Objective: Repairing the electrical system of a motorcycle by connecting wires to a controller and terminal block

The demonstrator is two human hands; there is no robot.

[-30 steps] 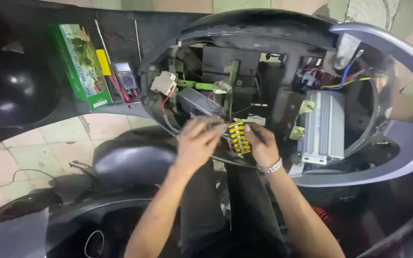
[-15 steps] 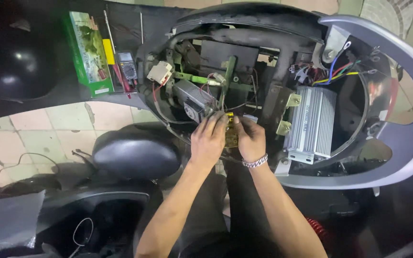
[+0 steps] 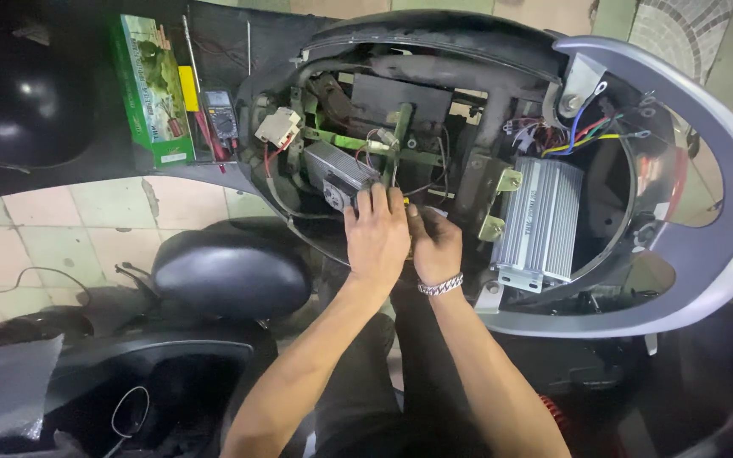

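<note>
Both my hands are inside the open body of a scooter (image 3: 706,254), side by side. My left hand (image 3: 375,237) is folded over a yellow connector block, almost wholly hidden, its fingertips against a grey module (image 3: 337,174). My right hand (image 3: 436,246), with a metal bracelet on the wrist, grips the same block from the right. Only a sliver of yellow (image 3: 406,203) shows between the hands. A green metal bracket (image 3: 400,140) stands just beyond my fingers.
A silver finned box (image 3: 540,220) sits right of my hands, with coloured wires (image 3: 583,136) above it. A white plug (image 3: 277,127) hangs at the left. A green carton (image 3: 154,89) and a multimeter (image 3: 220,119) lie at upper left, a black seat (image 3: 231,271) below.
My hands have closed together over the yellow block, which was plainly visible a second ago, and pushed it a little further into the compartment. The view has shifted slightly.
</note>
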